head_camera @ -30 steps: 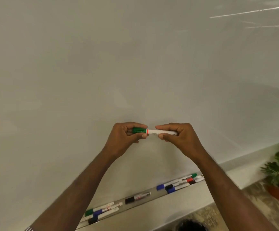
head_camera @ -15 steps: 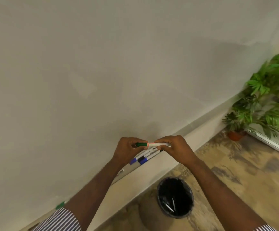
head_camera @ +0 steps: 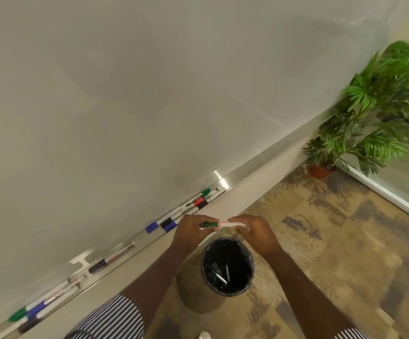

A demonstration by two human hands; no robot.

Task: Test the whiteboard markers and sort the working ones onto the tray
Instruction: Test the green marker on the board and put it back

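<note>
Gripping a green-capped marker [head_camera: 224, 224] level between them, left hand [head_camera: 193, 232] on the cap, right hand [head_camera: 253, 232] on the barrel, fingers clamped, above a black bin [head_camera: 228, 265], beside the marker-strewn tray [head_camera: 225, 183].

Soft, even light — glare on tray [head_camera: 220, 178] (edges blurred, bowed).

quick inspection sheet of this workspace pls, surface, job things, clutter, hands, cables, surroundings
surface: whiteboard, no marks seen; metal tray along its bottom edge
job's things: green-capped marker held level over the bin; markers on the tray in groups, right group, single black one, left group
clutter: what look like markers lie inside the bin
hands: left hand grips the cap end, right hand grips the barrel
cables: nothing seen
surroundings: potted plant at right, patterned floor
</note>
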